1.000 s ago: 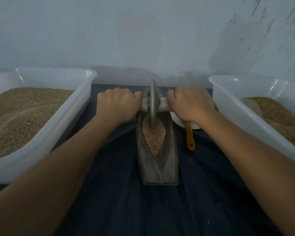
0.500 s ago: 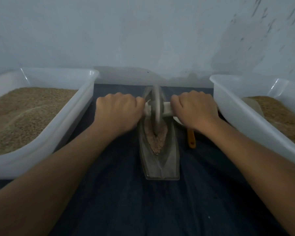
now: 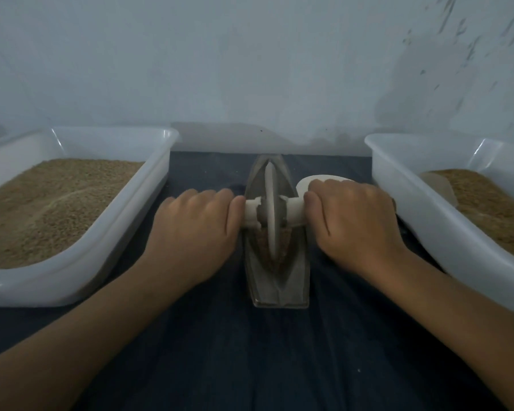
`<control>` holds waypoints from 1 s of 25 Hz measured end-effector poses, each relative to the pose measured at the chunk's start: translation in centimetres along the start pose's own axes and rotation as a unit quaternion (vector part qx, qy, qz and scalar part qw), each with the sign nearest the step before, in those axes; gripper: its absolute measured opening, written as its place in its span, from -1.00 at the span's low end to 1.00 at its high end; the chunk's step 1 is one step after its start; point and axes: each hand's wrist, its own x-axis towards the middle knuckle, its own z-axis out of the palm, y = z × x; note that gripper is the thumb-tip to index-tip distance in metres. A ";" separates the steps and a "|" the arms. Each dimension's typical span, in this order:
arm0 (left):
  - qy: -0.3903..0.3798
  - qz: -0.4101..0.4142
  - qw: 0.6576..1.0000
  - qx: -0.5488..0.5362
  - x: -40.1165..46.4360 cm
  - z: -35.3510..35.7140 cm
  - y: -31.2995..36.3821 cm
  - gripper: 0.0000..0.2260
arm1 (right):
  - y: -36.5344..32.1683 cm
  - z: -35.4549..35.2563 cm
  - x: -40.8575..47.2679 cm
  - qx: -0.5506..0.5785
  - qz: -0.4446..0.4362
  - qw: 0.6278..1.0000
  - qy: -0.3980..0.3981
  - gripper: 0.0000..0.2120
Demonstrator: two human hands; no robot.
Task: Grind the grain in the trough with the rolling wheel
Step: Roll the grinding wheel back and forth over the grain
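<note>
Grain sat in the trough at frame center, wheel upright in it. Left hand and right hand each curled tight round the axle ends, likely so the wheel rolled straight.

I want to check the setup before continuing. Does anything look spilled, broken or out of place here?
Little stands out. The white handle has a ragged, chipped-looking edge just left of the wheel. No grain shows on the cloth; it sits inside the trough and both bins. Both hands grip the handle.
</note>
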 end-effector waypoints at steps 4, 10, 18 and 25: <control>-0.057 -0.013 0.996 0.060 1.6 0.8 -0.1 -0.77 | 0.5 1.2 1.0 -0.009 0.034 0.999 -0.024 -0.55; -0.195 -0.126 0.969 0.079 11.6 4.9 -2.2 -0.50 | 4.9 6.6 8.1 -0.057 0.027 0.968 -0.245 -0.85; -0.091 -0.016 0.995 0.037 1.4 0.5 0.0 -0.76 | 0.1 1.0 0.7 -0.031 0.033 0.999 -0.012 -0.58; -0.110 -0.034 0.988 0.098 5.7 3.6 -1.1 -0.84 | 1.6 4.2 4.1 -0.072 0.072 0.990 -0.096 -0.50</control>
